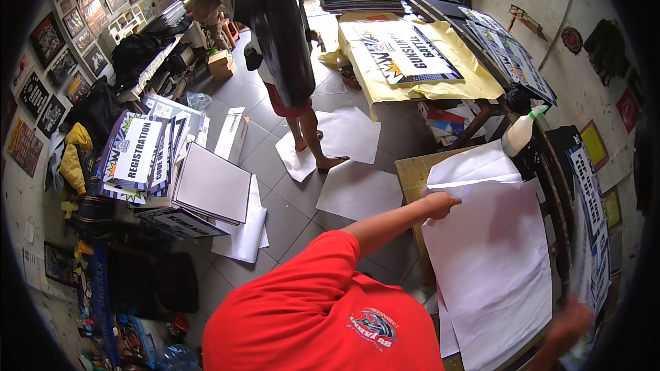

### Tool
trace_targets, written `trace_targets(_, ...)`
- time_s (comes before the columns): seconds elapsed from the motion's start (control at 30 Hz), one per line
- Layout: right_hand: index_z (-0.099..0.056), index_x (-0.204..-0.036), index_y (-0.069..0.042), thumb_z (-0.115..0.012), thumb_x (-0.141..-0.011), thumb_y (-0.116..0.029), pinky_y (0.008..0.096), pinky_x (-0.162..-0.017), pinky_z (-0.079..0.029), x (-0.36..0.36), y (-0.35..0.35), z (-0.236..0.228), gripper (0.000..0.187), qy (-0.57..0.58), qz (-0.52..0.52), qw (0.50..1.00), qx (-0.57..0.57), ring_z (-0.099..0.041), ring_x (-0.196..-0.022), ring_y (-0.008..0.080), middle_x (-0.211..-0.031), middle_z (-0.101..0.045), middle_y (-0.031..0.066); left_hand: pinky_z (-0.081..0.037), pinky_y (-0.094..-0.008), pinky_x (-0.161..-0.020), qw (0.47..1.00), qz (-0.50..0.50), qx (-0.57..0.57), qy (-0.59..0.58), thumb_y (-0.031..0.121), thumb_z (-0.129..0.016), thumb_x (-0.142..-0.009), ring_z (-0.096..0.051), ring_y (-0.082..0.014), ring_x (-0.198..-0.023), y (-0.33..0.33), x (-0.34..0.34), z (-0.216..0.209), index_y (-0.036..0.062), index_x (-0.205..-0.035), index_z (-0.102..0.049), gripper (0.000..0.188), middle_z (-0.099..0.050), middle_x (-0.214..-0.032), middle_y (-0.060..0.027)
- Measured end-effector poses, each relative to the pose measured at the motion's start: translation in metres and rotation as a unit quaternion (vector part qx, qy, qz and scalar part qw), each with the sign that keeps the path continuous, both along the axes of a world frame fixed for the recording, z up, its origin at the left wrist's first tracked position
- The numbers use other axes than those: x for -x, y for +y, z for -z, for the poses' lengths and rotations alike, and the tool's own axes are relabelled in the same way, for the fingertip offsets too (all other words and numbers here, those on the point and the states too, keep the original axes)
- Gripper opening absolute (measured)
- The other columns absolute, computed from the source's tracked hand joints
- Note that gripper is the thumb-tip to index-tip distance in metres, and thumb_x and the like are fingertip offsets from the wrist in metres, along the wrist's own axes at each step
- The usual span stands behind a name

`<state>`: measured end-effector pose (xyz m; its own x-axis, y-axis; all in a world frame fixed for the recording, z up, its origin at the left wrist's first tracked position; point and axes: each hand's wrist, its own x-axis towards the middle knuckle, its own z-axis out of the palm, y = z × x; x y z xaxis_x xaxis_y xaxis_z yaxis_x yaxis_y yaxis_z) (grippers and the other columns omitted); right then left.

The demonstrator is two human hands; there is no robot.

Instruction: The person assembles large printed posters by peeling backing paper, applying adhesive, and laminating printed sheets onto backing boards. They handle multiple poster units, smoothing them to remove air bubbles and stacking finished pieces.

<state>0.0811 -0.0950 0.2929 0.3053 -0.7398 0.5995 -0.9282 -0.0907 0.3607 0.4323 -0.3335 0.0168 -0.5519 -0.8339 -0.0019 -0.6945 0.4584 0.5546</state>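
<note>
My left hand [442, 205] is closed on the upper left part of a large white paper sheet [488, 268], at a fold. The sheet lies over a wooden table [411, 172] on my right and covers most of its top. Beyond my left hand, another part of white paper [474, 165] lies folded or overlapping. My right hand [570, 323] is at the lower right, past the sheet's right edge. It is smeared by motion, so its fingers cannot be made out. A whitish bottle with a green cap [519, 134] stands tilted at the table's far right corner.
Loose white sheets [361, 189] lie on the grey tiled floor. Another person [275, 34] stands ahead, carrying a large dark panel. A table with yellow paper [474, 89] and a printed sign [405, 51] is beyond. Printed boards [137, 148] are stacked at left; more signs [591, 213] lean at right.
</note>
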Motion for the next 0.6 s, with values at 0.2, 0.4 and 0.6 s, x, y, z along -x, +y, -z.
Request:
trace_targets(0.2, -0.064, -0.089, -0.004, -0.060, -0.076, -0.006, 0.0422, -0.069, -0.045, -0.064, -0.051, 0.228, 0.014, -0.167, 0.032, 0.963, -0.209, -0.056, -0.078, 0.0310, -0.077, -0.057, 0.0121, -0.049, -0.0426, -0.067, 0.999, -0.027, 0.030, 0.013, -0.002, -0.048, -0.075, -0.062, -0.0339, -0.074, -0.001, -0.012, 0.008, 0.0069, -0.139, -0.033, 0.066, -0.062, -0.081, -0.0187)
trace_targets(0.4, -0.064, -0.097, -0.004, -0.057, -0.076, -0.001, 0.0389, -0.078, -0.048, -0.084, -0.057, 0.296, 0.022, -0.232, -0.031, 0.950, -0.206, -0.058, -0.090, 0.0305, -0.093, -0.062, 0.0115, -0.046, -0.0444, -0.085, 0.979, -0.052, 0.100, -0.170, 0.008, -0.051, -0.081, -0.055, -0.0322, -0.106, 0.006, 0.000, -0.001, 0.0018, -0.107, -0.064, 0.030, -0.053, -0.120, -0.0240)
trace_targets(0.6, -0.063, -0.105, 0.001, -0.055, -0.076, -0.003, 0.0396, -0.089, -0.046, -0.097, -0.050, 0.300, 0.030, -0.239, -0.043, 0.950, -0.194, -0.057, -0.101, 0.0324, -0.108, -0.062, 0.0156, -0.037, -0.0444, -0.099, 0.914, 0.016, 0.355, -0.196, 0.017, -0.055, -0.079, -0.048, -0.0304, -0.117, 0.039, 0.046, -0.002, 0.0026, -0.094, -0.068, 0.025, -0.052, -0.127, -0.0171)
